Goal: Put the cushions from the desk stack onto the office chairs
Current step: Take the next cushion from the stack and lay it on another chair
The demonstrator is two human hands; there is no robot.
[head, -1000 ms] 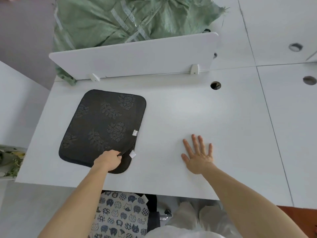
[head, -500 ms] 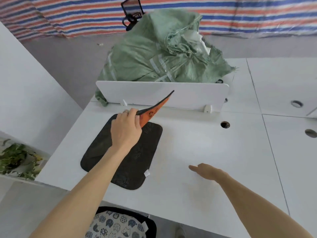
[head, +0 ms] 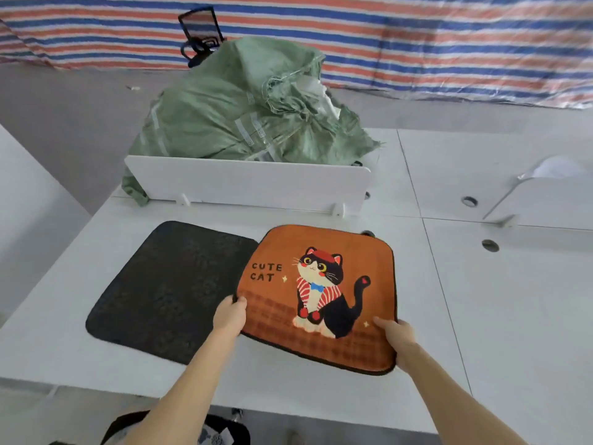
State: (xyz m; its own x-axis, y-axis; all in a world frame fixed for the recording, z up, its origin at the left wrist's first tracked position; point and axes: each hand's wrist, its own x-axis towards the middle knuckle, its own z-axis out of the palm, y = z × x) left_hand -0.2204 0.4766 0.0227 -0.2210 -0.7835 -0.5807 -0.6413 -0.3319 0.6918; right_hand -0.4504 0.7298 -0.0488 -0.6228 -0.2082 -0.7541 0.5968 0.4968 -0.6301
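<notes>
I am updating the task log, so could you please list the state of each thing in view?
Orange cat cushion: picture side up, held at its near edge.
Black cushion: flat on the desk, untouched.
Left hand: gripping the cushion's left corner.
Right hand: gripping its right corner.
Green sack: open-topped, crumpled.

Head view. Both hands hold an orange cushion (head: 316,293) printed with a cat and the words "CUTE CAT", picture side up: the left hand (head: 229,316) grips its near-left edge, the right hand (head: 397,336) its near-right corner. Just beside it, to the left, a black cushion (head: 167,290) lies flat on the white worktop (head: 500,316). Behind a low white divider panel (head: 247,184) rests a crumpled green woven sack (head: 244,107); a striped tarpaulin (head: 417,36) hangs behind.
</notes>
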